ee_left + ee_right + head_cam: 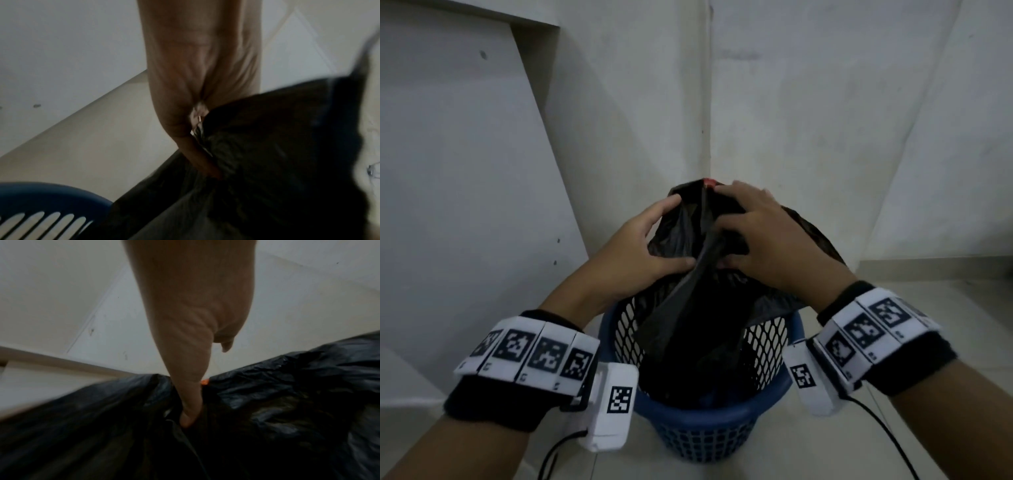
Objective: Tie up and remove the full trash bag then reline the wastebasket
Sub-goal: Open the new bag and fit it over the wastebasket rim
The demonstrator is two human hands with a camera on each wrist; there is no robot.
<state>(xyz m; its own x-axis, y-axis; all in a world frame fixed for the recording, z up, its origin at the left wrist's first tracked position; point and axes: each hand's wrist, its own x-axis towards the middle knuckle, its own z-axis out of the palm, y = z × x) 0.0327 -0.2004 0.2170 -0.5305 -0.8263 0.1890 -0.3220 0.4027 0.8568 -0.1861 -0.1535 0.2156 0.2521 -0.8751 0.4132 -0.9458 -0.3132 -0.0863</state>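
A black trash bag (698, 308) bulges out of a blue mesh wastebasket (709, 421) standing in a wall corner. My left hand (650, 240) grips the bag's gathered top from the left, thumb and fingers curled round the plastic. My right hand (760, 233) grips the top from the right, fingers dug into the folds. A twisted strip of the bag runs down between the two hands. A small red bit (709, 181) shows at the bag's far top edge, orange (204, 382) in the right wrist view. The left wrist view shows my left hand (197, 126) against the bag (277, 154).
White walls meet in a corner (710, 102) right behind the basket. A slanted white panel (465, 154) leans at the left. Pale floor tiles (928, 301) spread to the right. Cables (887, 431) trail from both wrist cameras.
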